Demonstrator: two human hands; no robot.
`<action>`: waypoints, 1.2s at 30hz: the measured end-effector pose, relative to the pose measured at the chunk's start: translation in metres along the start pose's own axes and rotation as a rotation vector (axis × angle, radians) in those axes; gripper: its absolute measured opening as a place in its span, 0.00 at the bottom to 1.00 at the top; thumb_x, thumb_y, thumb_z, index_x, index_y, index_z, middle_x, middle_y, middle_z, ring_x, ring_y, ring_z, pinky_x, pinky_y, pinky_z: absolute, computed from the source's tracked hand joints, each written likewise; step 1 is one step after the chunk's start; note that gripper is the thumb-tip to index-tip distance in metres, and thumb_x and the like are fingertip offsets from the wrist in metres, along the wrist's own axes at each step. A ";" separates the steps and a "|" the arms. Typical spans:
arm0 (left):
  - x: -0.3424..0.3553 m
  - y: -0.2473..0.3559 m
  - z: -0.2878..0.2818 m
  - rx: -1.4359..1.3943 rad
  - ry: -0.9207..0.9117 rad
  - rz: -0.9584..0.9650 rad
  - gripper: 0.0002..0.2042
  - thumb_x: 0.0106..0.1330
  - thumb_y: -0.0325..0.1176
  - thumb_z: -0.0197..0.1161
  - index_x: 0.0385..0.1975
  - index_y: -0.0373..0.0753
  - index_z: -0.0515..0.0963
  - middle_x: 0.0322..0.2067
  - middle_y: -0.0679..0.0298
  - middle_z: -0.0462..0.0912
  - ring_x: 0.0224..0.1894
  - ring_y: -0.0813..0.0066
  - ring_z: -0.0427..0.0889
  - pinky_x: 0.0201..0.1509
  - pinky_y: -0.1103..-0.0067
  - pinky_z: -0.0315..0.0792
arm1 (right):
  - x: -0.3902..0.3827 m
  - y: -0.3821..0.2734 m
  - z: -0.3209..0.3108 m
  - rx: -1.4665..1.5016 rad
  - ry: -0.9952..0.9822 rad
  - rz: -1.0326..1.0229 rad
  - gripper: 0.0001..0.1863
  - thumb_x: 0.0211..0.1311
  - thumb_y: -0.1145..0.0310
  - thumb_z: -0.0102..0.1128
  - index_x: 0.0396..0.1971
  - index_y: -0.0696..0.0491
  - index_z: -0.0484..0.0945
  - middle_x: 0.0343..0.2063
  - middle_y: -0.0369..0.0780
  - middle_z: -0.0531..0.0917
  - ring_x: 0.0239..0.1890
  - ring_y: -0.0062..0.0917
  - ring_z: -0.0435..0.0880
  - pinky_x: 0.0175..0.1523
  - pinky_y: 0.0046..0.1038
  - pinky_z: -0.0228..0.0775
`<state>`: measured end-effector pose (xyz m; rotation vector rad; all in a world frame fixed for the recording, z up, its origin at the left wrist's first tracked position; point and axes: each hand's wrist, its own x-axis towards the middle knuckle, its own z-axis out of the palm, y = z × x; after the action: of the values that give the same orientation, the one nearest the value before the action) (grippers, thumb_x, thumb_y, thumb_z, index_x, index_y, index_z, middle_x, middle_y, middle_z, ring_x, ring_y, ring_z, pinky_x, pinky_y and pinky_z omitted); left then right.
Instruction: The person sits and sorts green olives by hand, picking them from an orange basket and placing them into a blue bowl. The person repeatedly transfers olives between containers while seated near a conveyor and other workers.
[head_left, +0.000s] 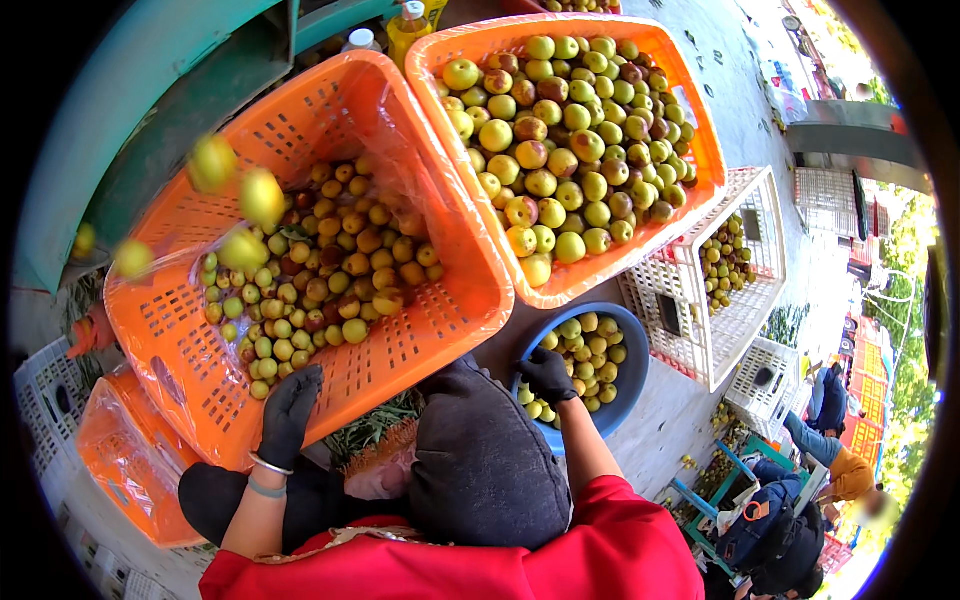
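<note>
Since the left orange crate [400, 345] is deep and lined with clear plastic film, its fruit [365, 265] is best let down low along the wall, with the film smoothed so none lodges in a fold. Just right of it, the right orange crate [545, 295] is heaped near its rim; a knock there would likely send fruit rolling. Farther right stands a white crate [688, 355], partly filled. Nearer, beside the person's knee, the blue basin [632, 370] holds yellow-green fruit.

The left hand [288, 412], dark-gloved, rests at the near rim of the left orange crate, fingers close together; whether it grips cannot be told. A light, steady touch seems enough. The right hand [548, 375] reaches over the basin's left edge, fingers bent among the fruit, and whether they pinch one cannot be seen; using finger pads would spare the skins.

Smallest, a few blurred fruits [262, 197] show in midair at the far left, so fingers do well clear of their path.
</note>
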<state>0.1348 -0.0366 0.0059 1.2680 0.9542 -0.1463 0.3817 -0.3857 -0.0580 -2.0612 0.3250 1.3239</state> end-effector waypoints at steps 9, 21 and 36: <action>0.004 -0.008 -0.008 0.204 -0.082 0.089 0.11 0.64 0.29 0.57 0.45 0.36 0.76 0.39 0.64 0.80 0.40 0.75 0.78 0.46 0.80 0.71 | -0.006 -0.054 0.049 -0.315 -0.167 -0.347 0.17 0.54 0.68 0.64 0.43 0.58 0.74 0.22 0.34 0.79 0.23 0.16 0.73 0.30 0.22 0.67; 0.092 0.006 0.019 1.027 -0.163 0.239 0.14 0.59 0.35 0.57 0.43 0.38 0.76 0.42 0.55 0.77 0.43 0.57 0.77 0.45 0.66 0.72 | -0.079 -0.270 0.054 -0.980 -0.493 -0.719 0.10 0.56 0.62 0.60 0.28 0.53 0.82 0.23 0.45 0.81 0.27 0.40 0.81 0.34 0.33 0.73; 0.041 -0.027 -0.055 0.736 -0.378 0.085 0.15 0.55 0.44 0.60 0.37 0.43 0.74 0.30 0.55 0.79 0.38 0.54 0.77 0.41 0.63 0.71 | 0.089 -0.228 0.169 -1.485 -0.721 -0.638 0.39 0.42 0.52 0.68 0.58 0.46 0.67 0.58 0.44 0.69 0.58 0.35 0.70 0.60 0.32 0.64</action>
<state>0.1157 0.0171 -0.0412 1.8630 0.5187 -0.6932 0.4225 -0.0931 -0.0929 -2.0062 -1.9565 1.9033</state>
